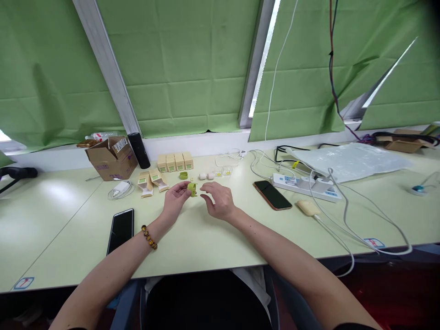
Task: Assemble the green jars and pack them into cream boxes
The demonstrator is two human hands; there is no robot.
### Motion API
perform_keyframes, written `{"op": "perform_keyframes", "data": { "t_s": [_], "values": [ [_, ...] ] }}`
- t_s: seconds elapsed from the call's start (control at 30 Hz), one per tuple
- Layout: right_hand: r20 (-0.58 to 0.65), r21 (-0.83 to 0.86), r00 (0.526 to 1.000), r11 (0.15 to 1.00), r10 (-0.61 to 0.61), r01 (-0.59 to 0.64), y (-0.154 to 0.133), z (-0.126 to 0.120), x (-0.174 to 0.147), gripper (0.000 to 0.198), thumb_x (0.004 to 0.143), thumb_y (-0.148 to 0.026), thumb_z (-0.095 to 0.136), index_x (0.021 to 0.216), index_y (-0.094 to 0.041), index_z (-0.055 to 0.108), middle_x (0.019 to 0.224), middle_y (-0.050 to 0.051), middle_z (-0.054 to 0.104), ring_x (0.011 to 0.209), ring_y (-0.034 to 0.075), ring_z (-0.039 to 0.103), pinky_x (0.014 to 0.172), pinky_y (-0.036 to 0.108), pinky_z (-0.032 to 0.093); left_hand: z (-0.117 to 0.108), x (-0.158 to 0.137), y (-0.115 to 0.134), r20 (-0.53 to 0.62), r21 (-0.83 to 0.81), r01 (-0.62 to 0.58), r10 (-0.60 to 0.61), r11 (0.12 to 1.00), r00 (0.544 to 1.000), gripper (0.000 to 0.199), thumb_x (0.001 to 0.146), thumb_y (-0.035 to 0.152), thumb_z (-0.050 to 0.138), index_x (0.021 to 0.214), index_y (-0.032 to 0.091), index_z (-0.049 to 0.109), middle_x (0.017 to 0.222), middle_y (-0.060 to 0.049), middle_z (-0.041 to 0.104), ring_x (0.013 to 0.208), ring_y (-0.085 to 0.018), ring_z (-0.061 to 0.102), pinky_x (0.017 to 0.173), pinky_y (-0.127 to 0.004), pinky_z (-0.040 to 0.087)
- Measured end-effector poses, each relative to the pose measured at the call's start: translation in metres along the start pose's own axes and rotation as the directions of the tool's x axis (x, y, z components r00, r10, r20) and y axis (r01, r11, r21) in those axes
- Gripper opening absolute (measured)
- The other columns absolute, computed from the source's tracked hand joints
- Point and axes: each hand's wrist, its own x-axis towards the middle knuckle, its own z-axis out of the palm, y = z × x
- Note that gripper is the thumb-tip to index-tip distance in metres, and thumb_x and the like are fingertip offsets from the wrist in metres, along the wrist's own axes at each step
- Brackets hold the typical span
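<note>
Between the thumb and fingers of my left hand (176,198) is a small green plastic piece (192,189), which looks hollow. My right hand (219,200) is just to the right of it, thumb and fingers apart, with nothing visible in them. Beyond my hands lies another green plastic part (184,175). Beside that stand a small white cylinder (202,176), a pinkish one (210,176) and a clear plastic piece (227,171) with a bit of yellow in it.
Small tan boxes (175,162) stand in a row at the back, and opened ones (145,183) lie further left. Phones lie on either side, one black (121,230), one orange-edged (273,195). A power strip (306,187), cables and a cardboard box (112,158) take up space.
</note>
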Motion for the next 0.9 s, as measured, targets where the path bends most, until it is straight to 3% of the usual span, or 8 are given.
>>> {"op": "perform_keyframes", "data": {
  "t_s": [0.17, 0.33, 0.43, 0.57, 0.7, 0.9],
  "values": [
    [0.072, 0.048, 0.991, 0.992, 0.109, -0.113, -0.005, 0.006, -0.005, 0.061, 0.096, -0.039, 0.068, 0.149, -0.022, 0.043, 0.134, 0.019, 0.065, 0.119, 0.032, 0.066, 0.075, 0.043, 0.065, 0.001, -0.002, -0.003, -0.036, 0.122, -0.087, 0.092, 0.989, 0.995, 0.046, 0.067, 0.031, 0.094, 0.106, 0.016, 0.073, 0.092, -0.005, 0.072, 0.085, -0.016, 0.065, 0.083, -0.032, 0.054],
    [0.074, 0.114, 0.985, 0.979, 0.159, -0.166, -0.008, 0.013, -0.006, 0.044, 0.097, -0.031, 0.064, 0.139, -0.024, 0.051, 0.127, 0.016, 0.067, 0.122, 0.029, 0.064, 0.07, 0.037, 0.064, 0.005, -0.01, -0.005, 0.028, 0.207, -0.159, 0.157, 0.965, 0.987, 0.046, 0.069, 0.029, 0.093, 0.108, 0.018, 0.071, 0.097, -0.005, 0.069, 0.092, -0.017, 0.063, 0.087, -0.031, 0.053],
    [0.036, 0.157, 0.98, 0.967, 0.197, -0.201, -0.009, 0.011, -0.004, 0.041, 0.096, -0.03, 0.066, 0.135, -0.023, 0.053, 0.124, 0.016, 0.068, 0.12, 0.029, 0.065, 0.062, 0.033, 0.063, 0.004, -0.012, -0.003, 0.042, 0.209, -0.203, 0.199, 0.957, 0.979, 0.039, 0.078, 0.034, 0.087, 0.109, 0.02, 0.068, 0.099, -0.006, 0.068, 0.093, -0.018, 0.064, 0.087, -0.032, 0.052],
    [0.015, 0.175, 0.977, 0.961, 0.213, -0.212, -0.008, 0.009, -0.002, 0.042, 0.094, -0.03, 0.069, 0.133, -0.023, 0.054, 0.122, 0.015, 0.069, 0.119, 0.028, 0.065, 0.06, 0.032, 0.062, 0.0, -0.012, -0.001, 0.043, 0.336, -0.223, 0.221, 0.915, 0.974, 0.021, 0.087, 0.037, 0.077, 0.094, 0.018, 0.072, 0.089, -0.006, 0.069, 0.081, -0.016, 0.062, 0.08, -0.031, 0.049],
    [0.015, 0.164, 0.977, 0.964, 0.211, -0.21, -0.007, 0.011, -0.003, 0.042, 0.094, -0.03, 0.069, 0.133, -0.023, 0.054, 0.122, 0.015, 0.069, 0.118, 0.028, 0.065, 0.058, 0.032, 0.061, -0.003, -0.011, -0.004, 0.051, 0.395, -0.227, 0.226, 0.89, 0.973, 0.019, 0.085, 0.035, 0.078, 0.09, 0.018, 0.074, 0.071, -0.001, 0.065, 0.065, -0.014, 0.055, 0.067, -0.028, 0.044],
    [0.012, 0.125, 0.986, 0.978, 0.169, -0.169, -0.006, 0.013, -0.006, 0.043, 0.095, -0.03, 0.069, 0.135, -0.023, 0.053, 0.122, 0.015, 0.069, 0.116, 0.029, 0.067, 0.061, 0.034, 0.062, -0.002, -0.011, -0.005, 0.025, 0.504, -0.21, 0.228, 0.838, 0.973, 0.021, 0.088, 0.039, 0.073, 0.092, 0.018, 0.073, 0.062, 0.003, 0.058, 0.057, -0.011, 0.048, 0.059, -0.026, 0.039]
  ]
}}
